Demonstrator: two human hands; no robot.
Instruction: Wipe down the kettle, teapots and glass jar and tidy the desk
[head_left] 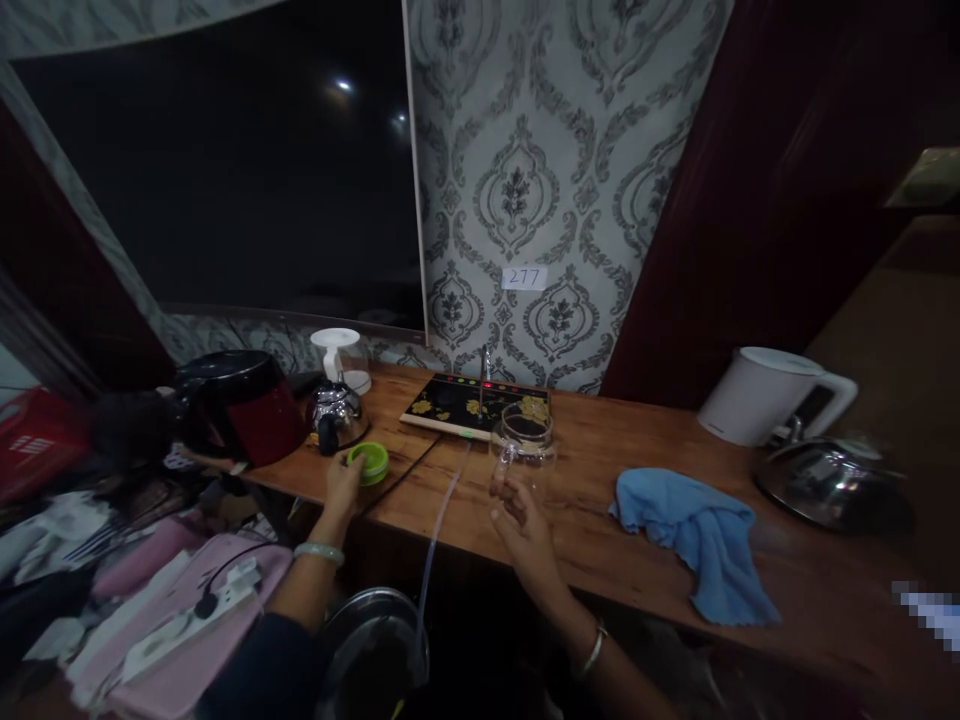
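My left hand [346, 484] holds a bright green round lid [369, 464] by its rim, just over the front of the wooden counter [585, 500]. My right hand [523, 525] has its fingers curled at the handle of a clear glass jug [529, 445]. The jug's outline is faint, and part of the grip is hard to make out. Behind the jug lies a black tea stove panel [442, 405] with gold flowers, lit buttons and a thin spout [484, 385]. A shiny metal kettle [337, 412] stands beyond my left hand.
A red and black appliance [259, 410] and a white stand [335, 345] are at the left. On the right are a blue cloth [686, 520], a white kettle [757, 395] and another metal kettle [829, 485]. A clear hose [436, 535] drops to a metal bucket [375, 600] below.
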